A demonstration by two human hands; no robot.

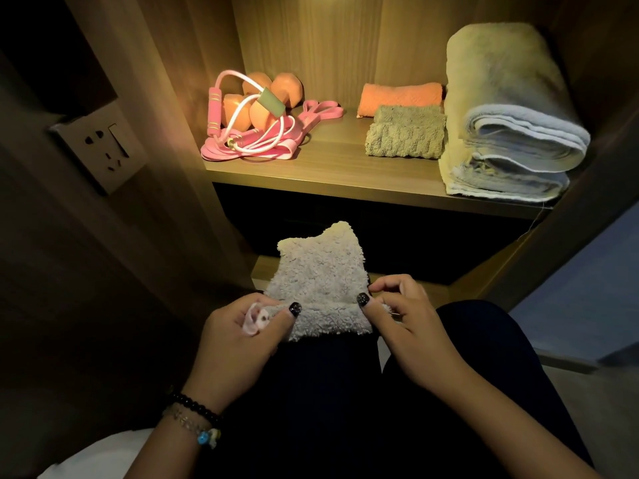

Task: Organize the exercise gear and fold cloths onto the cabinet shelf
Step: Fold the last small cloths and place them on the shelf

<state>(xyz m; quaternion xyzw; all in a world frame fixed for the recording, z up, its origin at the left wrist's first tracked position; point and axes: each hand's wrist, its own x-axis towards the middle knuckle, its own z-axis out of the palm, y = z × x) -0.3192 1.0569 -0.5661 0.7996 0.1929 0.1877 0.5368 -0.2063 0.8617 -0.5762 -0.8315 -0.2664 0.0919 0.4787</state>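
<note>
— Nearest the lens? 
— A left hand (242, 326) and a right hand (401, 312), each pinching a side edge of a fluffy white cloth (321, 285) over the lap, equally near.
— And the way to go? 
— Likely forward and up, to the shelf (339, 174)'s bare front edge, between the pink rope (242, 133) and the grey cloths (404, 136).

Left hand (238, 326): low, fingers curled, thumb pinching. Right hand (404, 316): level beside it, thumb pinching likewise. Forearms bare, converging inward.
</note>
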